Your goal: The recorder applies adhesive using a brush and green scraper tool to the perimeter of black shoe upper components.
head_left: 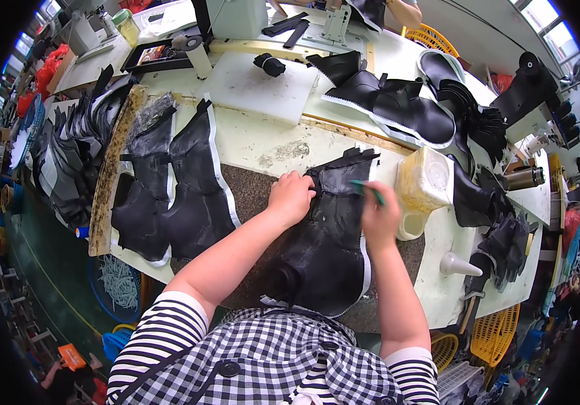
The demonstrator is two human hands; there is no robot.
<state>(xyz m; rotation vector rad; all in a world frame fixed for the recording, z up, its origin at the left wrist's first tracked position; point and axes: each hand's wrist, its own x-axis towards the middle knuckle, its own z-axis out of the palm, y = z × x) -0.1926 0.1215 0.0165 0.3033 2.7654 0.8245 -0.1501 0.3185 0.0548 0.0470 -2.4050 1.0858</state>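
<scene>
A black leather boot upper [330, 236] with a white edge strip lies in front of me on a dark brown mat [249, 196]. My left hand [292, 197] is closed on the upper's left edge, near its far end, fingers bent over a dark flap. In my right hand [379, 219] is a thin green stick-like tool [373, 192], perhaps a brush; its tip meets the upper's greyish, smeared far part. Just right of that hand stands a yellowed plastic container [426, 179]. Two more black uppers [199, 175] lie side by side to the left, also smeared grey.
A stained wooden strip [116, 172] borders the left side, with a heap of black pieces [67, 162] beyond it. Black uppers [398, 108] lie at the back right. A white board [256, 84] and machine [239, 17] stand ahead. A white cone [458, 264] and yellow baskets [495, 334] are right.
</scene>
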